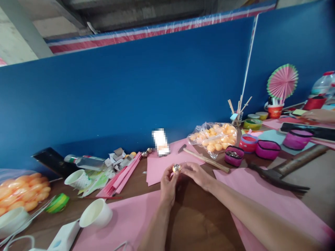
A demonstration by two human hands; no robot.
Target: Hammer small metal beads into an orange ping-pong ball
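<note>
Both our hands meet over the brown table. Our left hand has its fingers curled shut around a small shiny ball, pinching it at the fingertips. Our right hand touches the ball from the other side, fingers bent and close together. We hold the ball just above the table, near a pink paper sheet (the ball is round, so it has no long side and we cannot tell which way it points). A bag of orange balls lies farther back.
</note>
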